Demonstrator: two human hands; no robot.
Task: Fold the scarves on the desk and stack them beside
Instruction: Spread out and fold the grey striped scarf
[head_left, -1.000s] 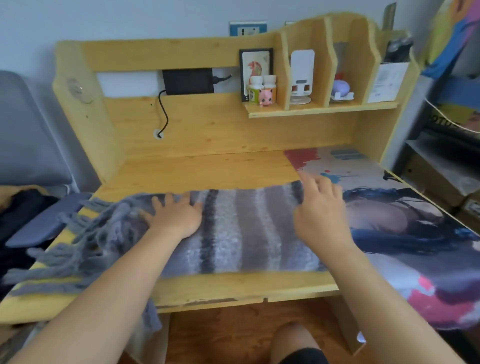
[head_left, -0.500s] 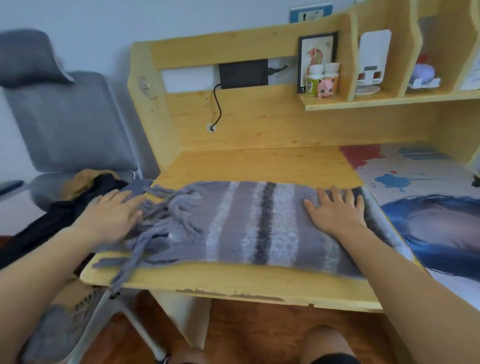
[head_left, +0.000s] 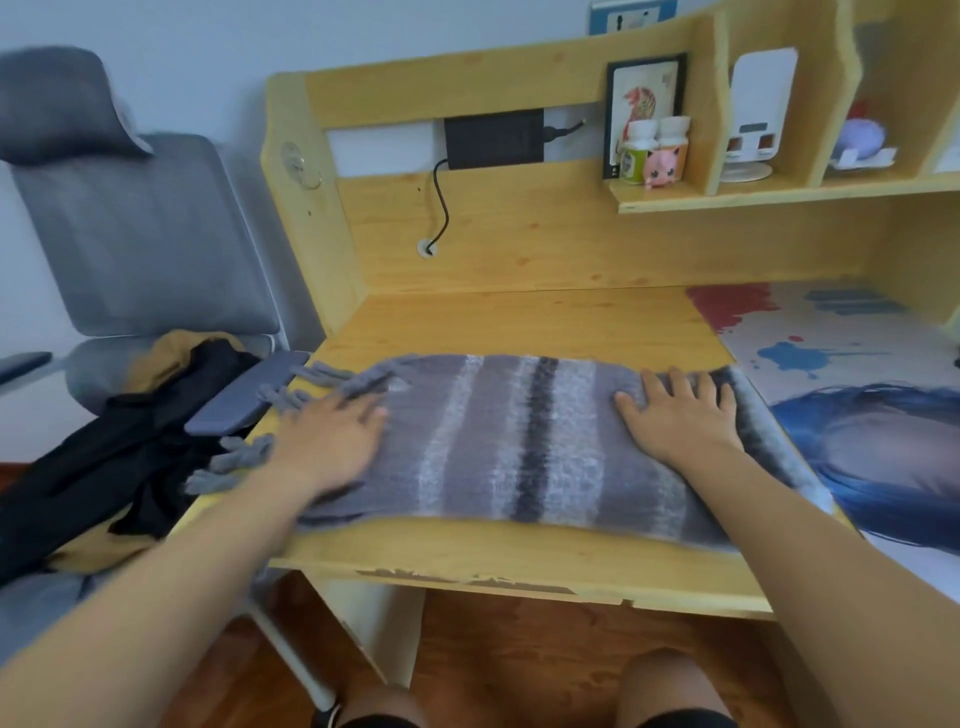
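A grey striped scarf (head_left: 519, 436) lies flat across the front of the wooden desk (head_left: 519, 322), its fringe (head_left: 244, 457) hanging over the left edge. My left hand (head_left: 332, 441) presses flat on the scarf's left end, just right of the fringe. My right hand (head_left: 680, 415) lies flat, fingers spread, on the scarf's right part. A darker end of the scarf runs past my right hand along the edge of a printed desk mat (head_left: 857, 364).
A grey office chair (head_left: 140, 234) stands left of the desk with black and mustard cloth (head_left: 119, 452) piled on its seat; its armrest (head_left: 249, 392) touches the desk corner. A shelf (head_left: 779, 192) at the back holds bottles, a frame and small items. A black cable (head_left: 441, 208) hangs down.
My left hand has slid right from the fringe onto the scarf's left end. The fringe now lies straighter. My right hand has stayed put. The view has shifted slightly right.
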